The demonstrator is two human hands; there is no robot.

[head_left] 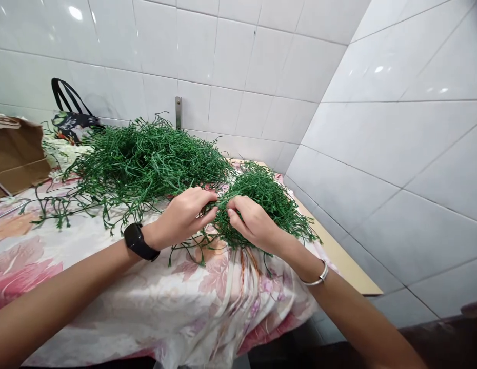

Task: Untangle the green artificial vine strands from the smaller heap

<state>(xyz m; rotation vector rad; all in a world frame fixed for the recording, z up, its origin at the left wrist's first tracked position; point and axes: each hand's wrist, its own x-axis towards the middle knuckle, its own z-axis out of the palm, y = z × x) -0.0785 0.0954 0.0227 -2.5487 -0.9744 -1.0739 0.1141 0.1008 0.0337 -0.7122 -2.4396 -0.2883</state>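
Note:
Two heaps of thin artificial green stems lie on a cloth-covered table, a large pile (146, 154) at the left and a smaller bunch (261, 192) at the right. Between them my two hands meet, fingertips close together. My left hand (186, 215) is closed at the left edge of the smaller bunch, its fingertips on the green stems. Curled fingers of my right hand (254, 220) pinch stems over the front of that bunch. Exactly which strand each hand grips is hard to make out. Pale ribbon-like strips (238, 282) hang below the bunch.
The floral cloth (126, 297) drapes over the table's front edge. A cardboard box (19, 154) and a black floral bag (75, 123) stand at the left, with white flowers (65, 151) beside them. Tiled walls (231, 61) close in behind and at the right; a bare board edge (346, 261) shows there.

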